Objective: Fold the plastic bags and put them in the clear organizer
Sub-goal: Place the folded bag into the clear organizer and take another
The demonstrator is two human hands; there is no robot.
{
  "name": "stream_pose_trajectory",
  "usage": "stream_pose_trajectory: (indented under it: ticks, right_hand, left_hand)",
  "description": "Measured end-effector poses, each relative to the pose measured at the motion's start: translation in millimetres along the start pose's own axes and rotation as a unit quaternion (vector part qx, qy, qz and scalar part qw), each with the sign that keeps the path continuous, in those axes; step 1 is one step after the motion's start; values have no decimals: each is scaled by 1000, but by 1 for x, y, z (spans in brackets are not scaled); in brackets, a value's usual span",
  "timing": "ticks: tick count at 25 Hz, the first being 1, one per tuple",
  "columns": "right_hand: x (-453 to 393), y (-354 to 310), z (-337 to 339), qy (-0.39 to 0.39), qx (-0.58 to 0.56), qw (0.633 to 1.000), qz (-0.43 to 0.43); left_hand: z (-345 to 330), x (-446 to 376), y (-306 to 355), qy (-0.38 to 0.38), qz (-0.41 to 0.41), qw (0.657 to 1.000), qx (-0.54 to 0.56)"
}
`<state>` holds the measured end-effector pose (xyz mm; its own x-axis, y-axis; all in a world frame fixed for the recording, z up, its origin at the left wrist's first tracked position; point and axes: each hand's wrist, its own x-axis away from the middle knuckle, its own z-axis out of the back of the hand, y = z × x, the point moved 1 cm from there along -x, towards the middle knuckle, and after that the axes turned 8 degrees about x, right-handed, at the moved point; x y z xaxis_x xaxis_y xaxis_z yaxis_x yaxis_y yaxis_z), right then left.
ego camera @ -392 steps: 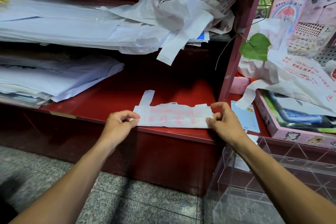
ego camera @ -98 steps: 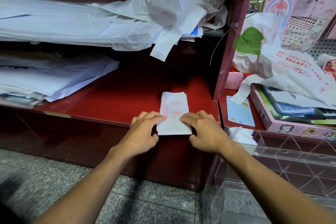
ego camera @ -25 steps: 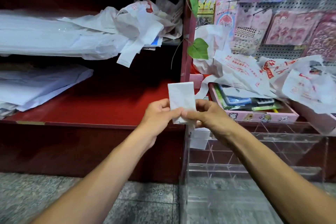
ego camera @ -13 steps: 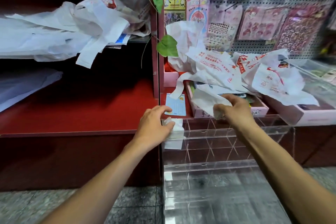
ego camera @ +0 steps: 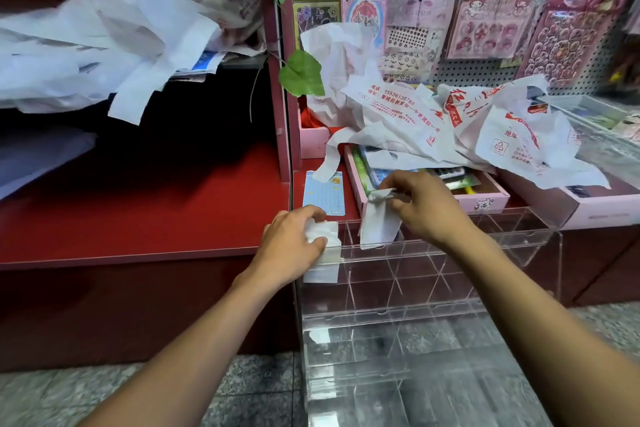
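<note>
The clear organizer stands on the floor against the red counter, its grid of compartments open at the top. My left hand grips a small folded white bag that sits partly inside the organizer's top-left corner compartment. My right hand pinches a loose white bag, which hangs crumpled over the organizer's back rim. Behind it, a heap of unfolded white bags with red print covers the pink boxes.
The red shelf lies to the left, with more white bags piled on the upper shelf. A blue card, a pink tray of stationery, a green leaf and a pegboard of stickers are behind.
My left hand has pushed the folded bag further into the corner compartment. My right hand has pulled a loose bag from the heap toward the organizer.
</note>
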<state>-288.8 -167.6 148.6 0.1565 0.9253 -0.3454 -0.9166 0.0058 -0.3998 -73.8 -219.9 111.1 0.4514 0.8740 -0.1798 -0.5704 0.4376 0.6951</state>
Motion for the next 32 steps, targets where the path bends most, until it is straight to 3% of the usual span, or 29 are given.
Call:
stream_pose_trajectory:
  ticks: [5,11,15,17,21,23,28,32]
  right_hand:
    - [-7,-1,-27,-105,73,992,-1]
    - [-8,-2,-40,-54,125,991,5]
    - [-6,-5,-34,-67,77,994,-29]
    - [-3,-1,-26,-27,58,996,-60]
    - [-4,10,-13,129,54,985,-98]
    - [-15,15,-11,152,92,978,-109]
    - [-45,25,-13,87,205,970,-102]
    - [-71,39,-9,-40,255,949,-181]
  left_hand:
    - [1,1,-2,1,-3,1000,3]
    - [2,0,-4,-7,-2,1000,7]
    - [2,-1,-6,-8,0,1000,3]
    - [1,-1,-6,-13,3,1000,4]
    - [-1,0,-9,-2,-8,1000,22]
    - [0,-1,-9,12,-11,999,34]
    - [6,-4,-15,54,-21,997,57]
    - [11,-7,-22,68,-19,995,64]
